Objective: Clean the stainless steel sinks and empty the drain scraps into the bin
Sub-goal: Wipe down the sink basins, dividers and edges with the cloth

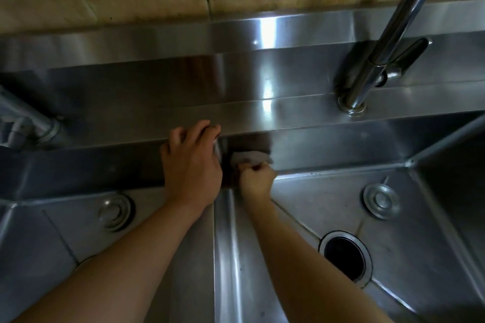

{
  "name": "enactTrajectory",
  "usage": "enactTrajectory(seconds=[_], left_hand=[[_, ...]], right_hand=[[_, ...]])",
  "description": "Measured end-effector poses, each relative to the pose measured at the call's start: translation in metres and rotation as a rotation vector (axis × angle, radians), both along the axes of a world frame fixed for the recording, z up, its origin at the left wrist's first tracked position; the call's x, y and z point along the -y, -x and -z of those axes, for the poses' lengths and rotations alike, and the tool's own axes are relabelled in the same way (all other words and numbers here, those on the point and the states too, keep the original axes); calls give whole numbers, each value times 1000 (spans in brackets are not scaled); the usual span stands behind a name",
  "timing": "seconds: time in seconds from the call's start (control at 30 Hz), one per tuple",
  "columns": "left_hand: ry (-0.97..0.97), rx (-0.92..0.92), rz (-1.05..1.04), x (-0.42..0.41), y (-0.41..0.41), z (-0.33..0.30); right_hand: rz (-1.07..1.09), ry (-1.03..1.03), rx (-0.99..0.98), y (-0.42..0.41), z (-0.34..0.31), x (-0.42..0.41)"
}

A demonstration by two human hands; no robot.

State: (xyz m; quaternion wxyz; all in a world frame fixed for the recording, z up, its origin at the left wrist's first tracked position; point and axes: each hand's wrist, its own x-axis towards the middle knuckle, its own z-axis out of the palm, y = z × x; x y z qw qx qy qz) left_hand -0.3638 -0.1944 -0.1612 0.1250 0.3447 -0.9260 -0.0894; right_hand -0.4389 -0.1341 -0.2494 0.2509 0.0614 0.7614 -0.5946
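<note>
Item: pale grey crumpled cleaning cloth [250,158]. Partly hidden behind the right hand [258,181], which grips it with fingers curled tight into a fist; only the upper bunched part shows. Pressed against the dark back wall of the right stainless steel sink basin [425,257], in the rear left corner, just beside the steel divider ridge [228,257] between basins. Visible part lies longways left to right along the wall. Texture blurred.

Item: left hand [193,162]. Rests over the back end of the divider ridge where it meets the flat steel rear ledge [288,113]; fingers bent over the ledge edge, fingertips hidden beyond it. Whether they hold anything cannot be told.

Item: left stainless steel sink basin [39,244]. Cut off at left and bottom edges; its drain is mostly covered by the left forearm.

Item: open round dark drain hole [344,258] in the right basin floor; contents not discernible.

Item: round steel overflow discs, one per basin [115,211] [381,200].

Item: tall chrome tube tap [388,42], top cut off by the frame.

Item: grey pipe fitting [23,123], cut off at left.
</note>
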Motion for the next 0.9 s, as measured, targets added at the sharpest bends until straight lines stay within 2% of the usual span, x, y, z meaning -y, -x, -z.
enactTrajectory(seconds=[0.1,0.17,0.37,0.47,0.57,0.77,0.9], left_hand=[[-6,5,-18,0,0,0],[-5,-17,-15,1,0,0],[-6,-37,-9,0,-2,0],[-2,-45,-2,1,-2,1],[12,-34,4,3,-2,2],[17,-30,4,0,-3,1],[13,-48,25,1,-2,3]], right_hand=[[-109,53,0,-11,5,7],[-97,6,15,-3,5,-1],[127,-204,1,82,15,-77],[254,-195,10,124,38,-104],[309,-143,51,119,44,-93],[-81,-5,73,24,49,-16],[-98,6,209,6,55,3]])
